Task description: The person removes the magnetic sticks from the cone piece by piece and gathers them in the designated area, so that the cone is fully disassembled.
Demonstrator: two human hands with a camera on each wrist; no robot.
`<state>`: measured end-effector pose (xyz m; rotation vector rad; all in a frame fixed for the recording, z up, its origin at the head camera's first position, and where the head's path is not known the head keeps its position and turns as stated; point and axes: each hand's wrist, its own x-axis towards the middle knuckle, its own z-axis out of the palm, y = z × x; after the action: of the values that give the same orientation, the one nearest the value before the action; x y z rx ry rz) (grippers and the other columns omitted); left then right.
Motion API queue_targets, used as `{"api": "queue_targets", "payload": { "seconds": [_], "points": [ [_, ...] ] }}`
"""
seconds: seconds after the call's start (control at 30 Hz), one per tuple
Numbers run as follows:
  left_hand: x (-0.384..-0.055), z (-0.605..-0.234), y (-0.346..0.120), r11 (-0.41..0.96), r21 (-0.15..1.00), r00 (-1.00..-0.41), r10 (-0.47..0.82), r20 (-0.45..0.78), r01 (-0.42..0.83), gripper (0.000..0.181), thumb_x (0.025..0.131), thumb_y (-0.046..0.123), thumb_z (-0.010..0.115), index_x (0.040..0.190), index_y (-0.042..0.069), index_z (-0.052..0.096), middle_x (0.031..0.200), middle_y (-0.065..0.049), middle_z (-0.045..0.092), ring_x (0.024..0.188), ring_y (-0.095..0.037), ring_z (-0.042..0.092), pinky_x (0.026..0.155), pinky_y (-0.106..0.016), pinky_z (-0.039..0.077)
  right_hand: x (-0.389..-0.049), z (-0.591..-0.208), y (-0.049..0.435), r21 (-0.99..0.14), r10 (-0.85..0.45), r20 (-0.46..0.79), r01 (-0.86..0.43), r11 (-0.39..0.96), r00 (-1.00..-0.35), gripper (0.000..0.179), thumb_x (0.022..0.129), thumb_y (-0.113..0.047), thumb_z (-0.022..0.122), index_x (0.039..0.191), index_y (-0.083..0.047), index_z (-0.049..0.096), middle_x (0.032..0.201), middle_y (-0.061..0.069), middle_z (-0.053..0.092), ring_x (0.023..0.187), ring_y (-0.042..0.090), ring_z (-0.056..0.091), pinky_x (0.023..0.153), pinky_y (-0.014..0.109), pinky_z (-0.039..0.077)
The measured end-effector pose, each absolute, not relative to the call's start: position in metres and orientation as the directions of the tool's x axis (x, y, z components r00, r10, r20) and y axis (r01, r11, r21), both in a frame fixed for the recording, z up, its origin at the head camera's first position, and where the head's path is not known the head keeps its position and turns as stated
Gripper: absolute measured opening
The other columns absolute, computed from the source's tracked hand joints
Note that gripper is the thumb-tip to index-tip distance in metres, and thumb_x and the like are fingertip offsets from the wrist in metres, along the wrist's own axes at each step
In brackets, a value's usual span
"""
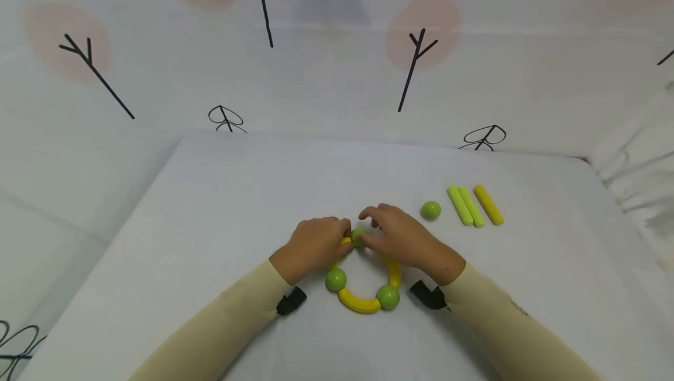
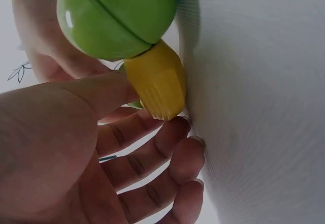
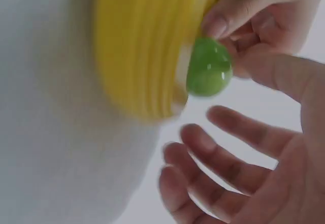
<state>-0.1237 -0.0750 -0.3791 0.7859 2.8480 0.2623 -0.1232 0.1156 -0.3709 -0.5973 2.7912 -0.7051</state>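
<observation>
A ring of curved yellow rods and green balls lies on the table in front of the person. My left hand (image 1: pixel 318 243) pinches the upper-left curved yellow rod (image 2: pixel 158 84) between thumb and fingers. At the top of the ring sits a green ball (image 1: pixel 358 237), with my right thumb right at it. The other fingers of my right hand (image 1: pixel 402 240) are spread apart and loosely bent, with nothing gripped among them. Lower down, a left green ball (image 1: pixel 336 280) and a right green ball (image 1: pixel 388 297) join a bottom yellow rod (image 1: pixel 359 302). My right hand partly covers the right-side rod (image 1: pixel 394 274).
Beyond the right hand lie a loose green ball (image 1: pixel 430 210), two straight lime rods (image 1: pixel 460 205) and a straight yellow rod (image 1: pixel 488 205). The white table (image 1: pixel 231 194) ends at a patterned cloth backdrop (image 1: pixel 326 88). Dark wrist cameras (image 1: pixel 291 301) sit under both sleeves.
</observation>
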Motion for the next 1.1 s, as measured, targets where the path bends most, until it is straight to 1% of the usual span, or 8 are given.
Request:
{"api": "queue_targets", "payload": {
  "seconds": [0.07, 0.2, 0.33, 0.47, 0.6, 0.77, 0.93, 1.1],
  "points": [
    [-0.124, -0.381, -0.077, 0.839, 0.215, -0.842, 0.529, -0.102, 0.501, 0.02, 0.096, 0.036, 0.067, 0.097, 0.016, 0.067, 0.08, 0.005, 0.064, 0.064, -0.009, 0.053, 0.055, -0.026, 0.043, -0.126, -0.373, 0.109, -0.488, -0.467, -0.102, -0.365, 0.793, -0.878, 0.039, 0.093, -0.032, 0.07, 0.124, -0.009, 0.065, 0.098, 0.004, 0.064, 0.087, 0.017, 0.058, 0.079, 0.033, 0.051],
    [-0.125, -0.381, -0.075, 0.827, 0.218, -0.835, 0.544, -0.081, 0.518, 0.02, 0.096, 0.036, 0.067, 0.096, 0.016, 0.066, 0.08, 0.006, 0.063, 0.064, -0.009, 0.052, 0.054, -0.025, 0.042, -0.127, -0.375, 0.109, -0.505, -0.505, -0.076, -0.404, 0.763, -0.86, 0.032, 0.091, -0.025, 0.072, 0.118, -0.008, 0.069, 0.091, -0.001, 0.063, 0.083, 0.014, 0.056, 0.078, 0.03, 0.05],
    [-0.125, -0.379, -0.074, 0.83, 0.233, -0.838, 0.538, -0.091, 0.507, 0.021, 0.096, 0.037, 0.068, 0.1, 0.017, 0.068, 0.084, 0.005, 0.066, 0.066, -0.009, 0.054, 0.056, -0.025, 0.044, -0.128, -0.376, 0.113, -0.547, -0.521, -0.074, -0.402, 0.734, -0.851, 0.029, 0.09, -0.025, 0.075, 0.114, -0.009, 0.07, 0.093, -0.003, 0.064, 0.084, 0.012, 0.056, 0.078, 0.029, 0.05],
    [-0.123, -0.377, -0.076, 0.831, 0.265, -0.841, 0.53, -0.113, 0.489, 0.021, 0.093, 0.035, 0.071, 0.104, 0.017, 0.07, 0.089, 0.005, 0.068, 0.069, -0.009, 0.054, 0.058, -0.026, 0.044, -0.128, -0.377, 0.116, -0.59, -0.519, -0.112, -0.364, 0.721, -0.848, 0.03, 0.089, -0.025, 0.077, 0.114, -0.011, 0.07, 0.093, -0.004, 0.064, 0.086, 0.012, 0.055, 0.079, 0.029, 0.049],
    [-0.121, -0.377, -0.075, 0.826, 0.297, -0.834, 0.534, -0.14, 0.479, 0.018, 0.091, 0.03, 0.074, 0.103, 0.016, 0.07, 0.088, 0.005, 0.068, 0.069, -0.009, 0.054, 0.06, -0.025, 0.044, -0.126, -0.381, 0.118, -0.615, -0.512, -0.139, -0.332, 0.716, -0.848, 0.028, 0.089, -0.024, 0.076, 0.114, -0.012, 0.07, 0.09, -0.006, 0.061, 0.084, 0.012, 0.054, 0.075, 0.025, 0.047],
    [-0.118, -0.378, -0.075, 0.822, 0.294, -0.827, 0.543, -0.145, 0.487, 0.019, 0.092, 0.03, 0.074, 0.103, 0.015, 0.071, 0.09, 0.005, 0.069, 0.072, -0.007, 0.055, 0.063, -0.024, 0.046, -0.125, -0.384, 0.119, -0.63, -0.52, -0.141, -0.329, 0.703, -0.842, 0.027, 0.09, -0.023, 0.075, 0.114, -0.011, 0.069, 0.084, -0.005, 0.058, 0.078, 0.013, 0.051, 0.068, 0.024, 0.045],
    [-0.118, -0.376, -0.073, 0.825, 0.265, -0.825, 0.546, -0.144, 0.499, 0.018, 0.092, 0.03, 0.073, 0.102, 0.015, 0.07, 0.09, 0.004, 0.068, 0.072, -0.007, 0.056, 0.064, -0.024, 0.047, -0.13, -0.38, 0.128, -0.61, -0.457, -0.06, -0.33, 0.72, -0.887, 0.026, 0.093, -0.022, 0.073, 0.115, -0.01, 0.067, 0.092, -0.002, 0.063, 0.084, 0.013, 0.055, 0.074, 0.028, 0.049],
    [-0.118, -0.375, -0.074, 0.829, 0.247, -0.829, 0.542, -0.137, 0.501, 0.018, 0.091, 0.031, 0.074, 0.099, 0.016, 0.069, 0.087, 0.005, 0.067, 0.069, -0.007, 0.054, 0.062, -0.023, 0.046, -0.142, -0.373, 0.144, -0.532, -0.328, 0.093, -0.325, 0.782, -0.94, 0.034, 0.092, -0.019, 0.073, 0.123, -0.008, 0.066, 0.103, 0.004, 0.068, 0.095, 0.022, 0.061, 0.082, 0.038, 0.051]
  ]
}}
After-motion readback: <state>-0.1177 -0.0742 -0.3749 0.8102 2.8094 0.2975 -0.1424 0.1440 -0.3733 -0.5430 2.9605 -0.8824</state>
